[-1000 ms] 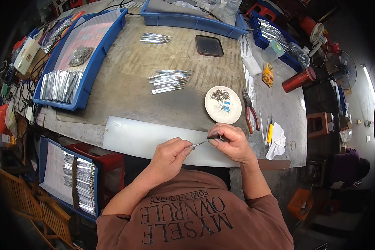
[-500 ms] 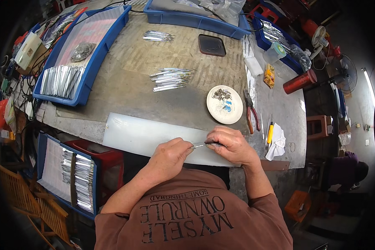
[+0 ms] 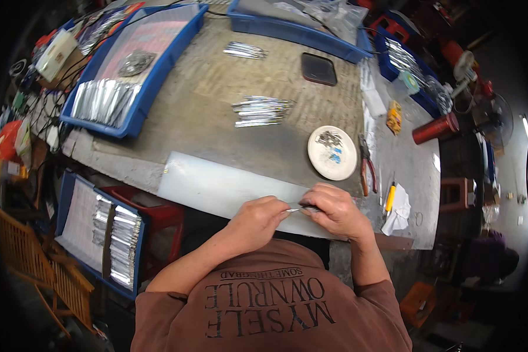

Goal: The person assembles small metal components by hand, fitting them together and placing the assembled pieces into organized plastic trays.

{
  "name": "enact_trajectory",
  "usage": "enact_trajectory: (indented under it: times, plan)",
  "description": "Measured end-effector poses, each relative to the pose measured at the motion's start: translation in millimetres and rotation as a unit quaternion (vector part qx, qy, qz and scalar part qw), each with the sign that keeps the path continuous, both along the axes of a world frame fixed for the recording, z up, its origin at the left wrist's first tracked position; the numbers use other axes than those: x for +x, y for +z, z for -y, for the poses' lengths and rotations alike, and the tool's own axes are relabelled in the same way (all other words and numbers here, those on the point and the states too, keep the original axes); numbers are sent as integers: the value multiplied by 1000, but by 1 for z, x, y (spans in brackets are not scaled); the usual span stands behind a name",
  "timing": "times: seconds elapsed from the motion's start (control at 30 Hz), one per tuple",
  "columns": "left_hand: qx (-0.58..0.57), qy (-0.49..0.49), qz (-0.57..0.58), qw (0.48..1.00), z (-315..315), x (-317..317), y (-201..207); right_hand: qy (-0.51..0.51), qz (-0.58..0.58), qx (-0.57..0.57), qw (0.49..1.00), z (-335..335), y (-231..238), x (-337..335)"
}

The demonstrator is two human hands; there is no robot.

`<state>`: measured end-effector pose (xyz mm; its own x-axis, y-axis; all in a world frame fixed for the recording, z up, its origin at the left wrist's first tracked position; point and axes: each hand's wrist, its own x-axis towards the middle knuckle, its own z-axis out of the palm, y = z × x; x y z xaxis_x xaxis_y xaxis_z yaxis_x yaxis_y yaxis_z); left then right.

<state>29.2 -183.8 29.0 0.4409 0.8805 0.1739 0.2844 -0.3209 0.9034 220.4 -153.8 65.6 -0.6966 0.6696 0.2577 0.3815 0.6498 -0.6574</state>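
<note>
My left hand (image 3: 257,216) and my right hand (image 3: 333,212) meet over the near edge of a white plastic board (image 3: 217,186). Between their fingertips they pinch a thin silvery metal piece (image 3: 297,208), each hand gripping one end. A small pile of similar silvery pieces (image 3: 260,111) lies further out on the grey table. A round white dish (image 3: 332,154) with a few small parts stands just beyond my right hand.
Red-handled pliers (image 3: 365,167), a yellow tool (image 3: 389,198) and white cloth (image 3: 398,215) lie right of the dish. Blue trays (image 3: 136,111) of silvery parts line the table's left, back and right. A dark flat pad (image 3: 318,68), a red cylinder (image 3: 435,129), another low blue tray (image 3: 102,237).
Both hands stay at the board's near edge with the metal piece; the fingers shift only slightly.
</note>
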Motion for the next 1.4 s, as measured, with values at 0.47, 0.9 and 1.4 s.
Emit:
enact_trajectory:
  times: [0.47,0.9,1.4]
  plan:
    - [67,26,19,997,3,1,-7,-178,5,-181,967,14,-17,-3]
    - [63,22,-9,998,5,2,-11,-172,-9,-140,975,16,-21,-6]
    - [29,35,89,995,3,-1,-15,-149,-28,-103,983,14,-21,-14]
